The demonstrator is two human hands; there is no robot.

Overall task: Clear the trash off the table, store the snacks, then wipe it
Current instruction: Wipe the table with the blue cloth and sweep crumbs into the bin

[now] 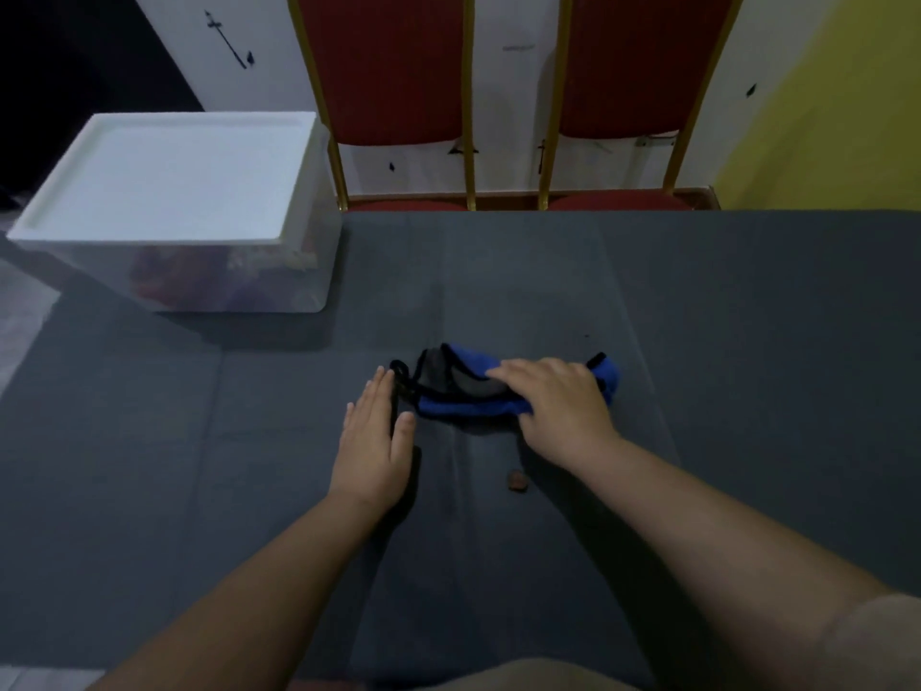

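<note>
On the cloth, right fingers: the right hand (558, 406) lies palm-down over the cloth's right half, fingers bent and spread on the fabric; whether they pinch it or only press cannot be told.
Left fingers: the left hand (376, 443) stands on its edge, fingers straight and held together, thumb out toward the cloth, fingertips touching the cloth's black trim at its left end.
Cloth: the blue cloth (478, 386) is bunched lengthwise, blue outside with a grey inner face and black edging, lying on the grey table (747, 341) between the two hands.
Arms: both bare forearms reach in from the near edge, angling toward the cloth.
Crumb: a small brown crumb (517, 480) sits on the table just nearer than the cloth, beside the right wrist.
Bin: a translucent storage bin (209, 276) with its white lid (169, 177) on stands well left of and beyond the cloth.
Chairs: two red chairs (388, 67) with gold frames stand past the table's far edge, beyond the cloth.
</note>
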